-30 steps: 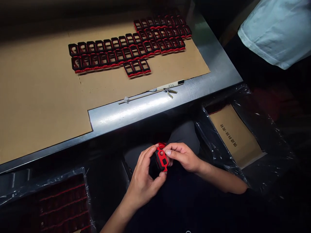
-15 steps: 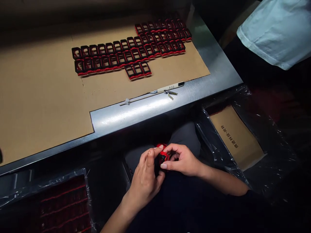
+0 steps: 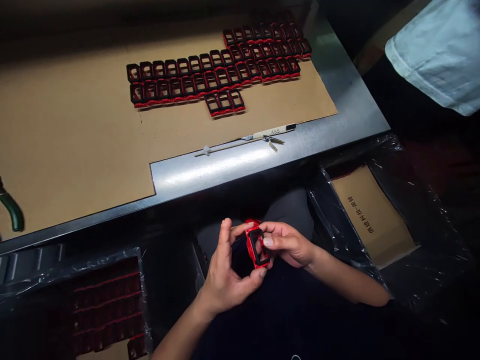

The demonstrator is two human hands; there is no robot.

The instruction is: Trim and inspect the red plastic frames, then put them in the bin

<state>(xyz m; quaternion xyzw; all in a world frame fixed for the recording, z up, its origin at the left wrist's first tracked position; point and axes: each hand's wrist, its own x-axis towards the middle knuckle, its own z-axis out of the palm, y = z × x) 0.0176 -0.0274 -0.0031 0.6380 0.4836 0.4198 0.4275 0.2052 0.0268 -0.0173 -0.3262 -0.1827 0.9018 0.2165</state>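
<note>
Head view, frame: the red-and-black frame (image 3: 252, 246) is on the person's side of the desk (image 3: 187, 175), off its front edge.
Frame's long axis: runs roughly toward the desk, tilted.
Nearer hand: neither; both touch it.
Left hand (image 3: 230, 270): grips the frame's ends, thumb at the end farther from the desk.
Right hand (image 3: 290, 245): pinches one long side.
Frame from hands: between them.
</note>
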